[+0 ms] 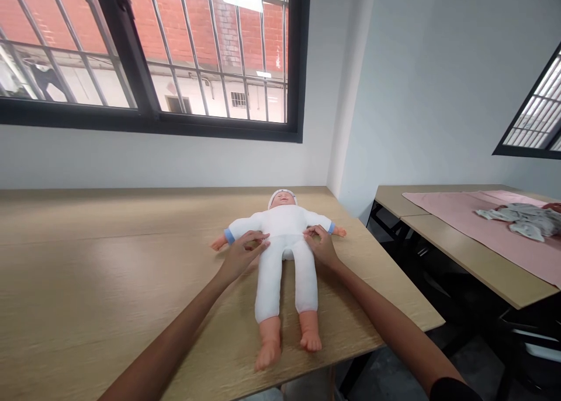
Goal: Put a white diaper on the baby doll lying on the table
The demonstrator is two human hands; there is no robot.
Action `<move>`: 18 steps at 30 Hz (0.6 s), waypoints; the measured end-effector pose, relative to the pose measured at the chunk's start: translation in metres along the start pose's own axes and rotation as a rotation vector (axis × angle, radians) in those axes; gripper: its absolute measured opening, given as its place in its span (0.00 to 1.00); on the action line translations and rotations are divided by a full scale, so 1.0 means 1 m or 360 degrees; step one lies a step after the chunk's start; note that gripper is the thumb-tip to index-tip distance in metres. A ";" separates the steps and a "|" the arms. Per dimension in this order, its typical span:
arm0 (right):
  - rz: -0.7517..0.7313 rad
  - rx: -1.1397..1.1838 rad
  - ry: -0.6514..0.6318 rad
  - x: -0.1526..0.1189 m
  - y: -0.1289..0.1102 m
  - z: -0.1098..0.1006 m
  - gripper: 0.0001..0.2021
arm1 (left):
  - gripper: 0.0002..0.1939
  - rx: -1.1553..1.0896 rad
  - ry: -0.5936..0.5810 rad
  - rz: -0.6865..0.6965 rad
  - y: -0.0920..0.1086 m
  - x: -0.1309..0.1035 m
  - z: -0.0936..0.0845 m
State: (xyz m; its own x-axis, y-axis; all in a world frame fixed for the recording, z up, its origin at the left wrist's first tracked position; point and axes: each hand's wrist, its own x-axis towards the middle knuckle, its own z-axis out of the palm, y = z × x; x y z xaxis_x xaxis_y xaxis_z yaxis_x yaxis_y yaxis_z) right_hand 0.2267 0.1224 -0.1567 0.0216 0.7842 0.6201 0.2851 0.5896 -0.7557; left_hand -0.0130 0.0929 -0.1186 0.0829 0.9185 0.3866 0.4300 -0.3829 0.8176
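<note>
Wood-grained table (109, 284), as I view it remotely: a white-clad doll (284, 221) lies face up upon it, arms spread, feet toward the near edge. At right, I see a second table (442, 236) bearing a pink cloth (460, 214).

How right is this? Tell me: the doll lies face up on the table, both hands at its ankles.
Not the ankles: the head view shows the left hand and right hand at the waist of the doll. It does lie face up on the table.
</note>
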 end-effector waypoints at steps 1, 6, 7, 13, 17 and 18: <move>0.0005 0.0000 0.0007 0.000 0.001 0.000 0.05 | 0.19 -0.0014 -0.0005 0.0000 -0.001 0.000 0.000; -0.0024 -0.0038 -0.0030 -0.003 0.004 0.002 0.13 | 0.19 -0.0017 -0.0022 0.0036 -0.007 0.000 0.002; -0.0035 -0.0042 -0.0046 -0.004 0.005 0.002 0.12 | 0.19 -0.0002 -0.0022 0.0043 -0.007 0.000 0.003; -0.0098 -0.0098 -0.0027 -0.006 0.006 0.004 0.06 | 0.18 0.0023 -0.0010 0.0035 -0.006 -0.003 0.005; -0.0187 -0.0216 -0.0024 -0.007 0.005 0.004 0.05 | 0.19 -0.0012 -0.0037 0.0061 -0.004 -0.003 0.007; -0.0206 -0.0241 -0.0023 -0.007 0.004 0.004 0.05 | 0.19 -0.0020 -0.0046 0.0070 -0.004 -0.003 0.007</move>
State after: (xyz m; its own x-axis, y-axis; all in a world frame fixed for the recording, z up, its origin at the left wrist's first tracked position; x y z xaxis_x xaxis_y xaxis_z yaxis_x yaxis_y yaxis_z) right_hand 0.2240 0.1201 -0.1651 -0.0382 0.7070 0.7061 0.4256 0.6509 -0.6286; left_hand -0.0090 0.0926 -0.1262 0.1274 0.9031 0.4102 0.4140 -0.4242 0.8054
